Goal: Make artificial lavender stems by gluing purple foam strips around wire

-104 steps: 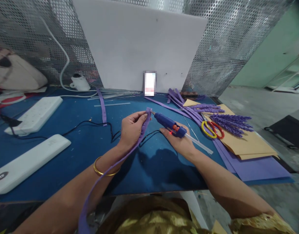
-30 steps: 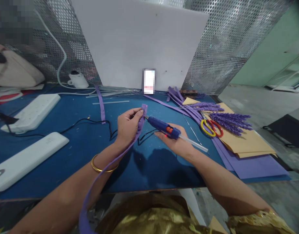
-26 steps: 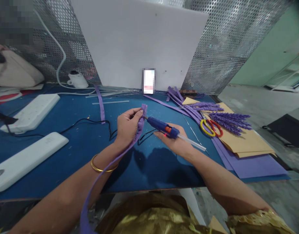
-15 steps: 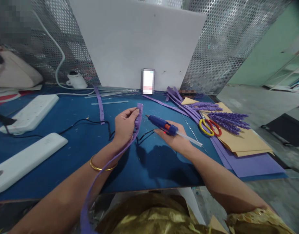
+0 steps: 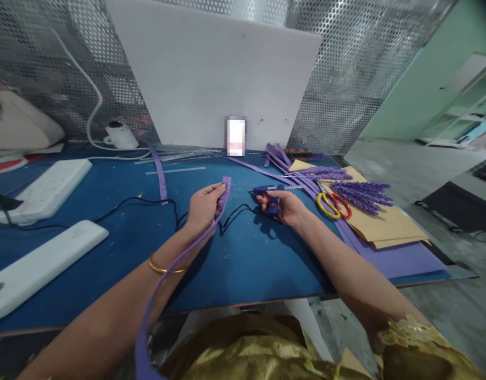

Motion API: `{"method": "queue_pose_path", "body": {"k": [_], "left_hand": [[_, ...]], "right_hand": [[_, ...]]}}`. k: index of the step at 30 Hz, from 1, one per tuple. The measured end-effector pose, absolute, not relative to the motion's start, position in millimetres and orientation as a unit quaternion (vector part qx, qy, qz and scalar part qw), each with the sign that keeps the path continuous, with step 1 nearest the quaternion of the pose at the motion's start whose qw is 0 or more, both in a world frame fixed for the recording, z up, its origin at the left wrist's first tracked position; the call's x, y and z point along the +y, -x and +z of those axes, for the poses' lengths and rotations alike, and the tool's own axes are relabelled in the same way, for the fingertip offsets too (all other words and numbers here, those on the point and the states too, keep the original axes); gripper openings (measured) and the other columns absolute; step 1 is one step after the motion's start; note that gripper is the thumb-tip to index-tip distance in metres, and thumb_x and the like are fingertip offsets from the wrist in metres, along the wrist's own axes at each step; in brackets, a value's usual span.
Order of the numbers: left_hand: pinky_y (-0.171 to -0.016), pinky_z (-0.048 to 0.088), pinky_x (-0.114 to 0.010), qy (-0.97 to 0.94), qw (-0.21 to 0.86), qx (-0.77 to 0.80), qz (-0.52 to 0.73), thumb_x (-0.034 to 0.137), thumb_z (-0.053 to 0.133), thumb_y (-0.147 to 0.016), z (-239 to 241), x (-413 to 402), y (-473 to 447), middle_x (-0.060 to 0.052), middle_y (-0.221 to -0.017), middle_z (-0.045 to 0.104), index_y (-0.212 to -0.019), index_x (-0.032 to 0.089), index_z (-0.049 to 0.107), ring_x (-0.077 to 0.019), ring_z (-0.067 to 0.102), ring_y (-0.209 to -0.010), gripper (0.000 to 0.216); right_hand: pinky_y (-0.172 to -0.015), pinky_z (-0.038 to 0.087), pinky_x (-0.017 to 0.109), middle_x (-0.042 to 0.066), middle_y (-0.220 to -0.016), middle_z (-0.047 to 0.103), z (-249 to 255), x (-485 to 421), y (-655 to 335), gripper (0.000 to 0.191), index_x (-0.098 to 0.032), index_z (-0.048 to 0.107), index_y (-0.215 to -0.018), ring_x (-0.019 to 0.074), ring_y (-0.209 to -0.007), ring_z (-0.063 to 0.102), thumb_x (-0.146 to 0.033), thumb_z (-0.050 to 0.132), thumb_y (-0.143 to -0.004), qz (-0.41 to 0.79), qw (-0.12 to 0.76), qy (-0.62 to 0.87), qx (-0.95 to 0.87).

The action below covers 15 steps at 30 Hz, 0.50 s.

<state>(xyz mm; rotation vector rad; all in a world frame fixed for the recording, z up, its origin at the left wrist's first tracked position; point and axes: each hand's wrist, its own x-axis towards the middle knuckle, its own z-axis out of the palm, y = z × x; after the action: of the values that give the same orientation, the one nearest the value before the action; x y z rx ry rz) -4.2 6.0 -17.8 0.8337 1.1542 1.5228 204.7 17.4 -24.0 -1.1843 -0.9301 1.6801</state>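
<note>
Between the thumb and fingers of my left hand [image 5: 204, 207] is the end of a long purple paper strip [image 5: 179, 258]. Its fringed tip stands up above the fingertips, and the rest drapes over my forearm and down past the table edge. My right hand [image 5: 287, 207] is wrapped round a blue glue gun [image 5: 271, 203] with a clear glue stick in its back. The gun lies on its side low over the table, nozzle pointing left toward the strip but apart from it. A black cord [image 5: 237, 214] runs from the gun to the left.
Yellow-and-red scissors [image 5: 334, 206], purple paper lavender stems [image 5: 363, 194] and tan paper [image 5: 401, 227] lie on the right. More purple strips [image 5: 159, 174] rest behind. A phone [image 5: 236, 136] leans on a white board [image 5: 219, 68]. On the left are a power strip [image 5: 48, 184] and a long white device [image 5: 48, 269].
My right hand has turned the glue gun over and moved it slightly right and away from the strip. The left hand keeps its pinch on the strip, nearly still.
</note>
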Motion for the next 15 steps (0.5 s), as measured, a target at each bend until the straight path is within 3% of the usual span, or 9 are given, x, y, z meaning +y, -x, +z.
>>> {"method": "queue_pose_path", "body": {"k": [3, 6, 11, 15], "left_hand": [[-0.043, 0.027, -0.020, -0.340, 0.513, 0.484, 0.623, 0.029, 0.080, -0.056, -15.4, 4.3, 2.7, 0.005, -0.054, 0.059, -0.073, 0.015, 0.075, -0.0068, 0.042, -0.046, 0.023], [-0.042, 0.025, -0.020, -0.335, 0.519, 0.486, 0.619, 0.029, 0.080, -0.056, -14.4, 4.1, 1.6, 0.005, -0.053, 0.059, -0.073, 0.015, 0.074, -0.0068, 0.042, -0.044, 0.023], [-0.044, 0.029, -0.021, -0.341, 0.519, 0.480, 0.620, 0.029, 0.080, -0.056, -14.9, 3.7, 1.3, 0.004, -0.054, 0.061, -0.072, 0.016, 0.075, -0.0079, 0.045, -0.047, 0.021], [-0.045, 0.030, -0.021, -0.343, 0.526, 0.477, 0.615, 0.029, 0.079, -0.057, -13.3, 1.8, 0.9, 0.005, -0.054, 0.061, -0.071, 0.016, 0.075, -0.0073, 0.044, -0.047, 0.020]], "right_hand": [[-0.072, 0.059, 0.026, 0.013, -0.084, 0.070, -24.5, 21.2, -208.7, 0.018, -0.009, 0.063, -0.087, 0.0146, -0.070, 0.067, -0.017, 0.048, -0.090, 0.620, 0.410, 0.525, -0.415], [-0.069, 0.056, 0.026, 0.010, -0.082, 0.071, -28.6, 25.3, -214.5, 0.012, -0.010, 0.062, -0.094, 0.0156, -0.069, 0.068, -0.019, 0.057, -0.087, 0.513, 0.386, 0.598, -0.480], [-0.066, 0.050, 0.025, 0.007, -0.083, 0.071, -35.3, 30.6, -222.3, 0.029, -0.013, 0.064, -0.107, 0.0159, -0.066, 0.066, -0.034, 0.063, -0.088, 0.301, 0.304, 0.689, -0.584], [-0.083, 0.048, 0.031, 0.013, -0.099, 0.072, -29.5, 30.9, -231.3, 0.036, -0.015, 0.068, -0.106, 0.0245, -0.098, 0.068, -0.045, 0.052, -0.094, 0.156, 0.222, 0.727, -0.631]]}}
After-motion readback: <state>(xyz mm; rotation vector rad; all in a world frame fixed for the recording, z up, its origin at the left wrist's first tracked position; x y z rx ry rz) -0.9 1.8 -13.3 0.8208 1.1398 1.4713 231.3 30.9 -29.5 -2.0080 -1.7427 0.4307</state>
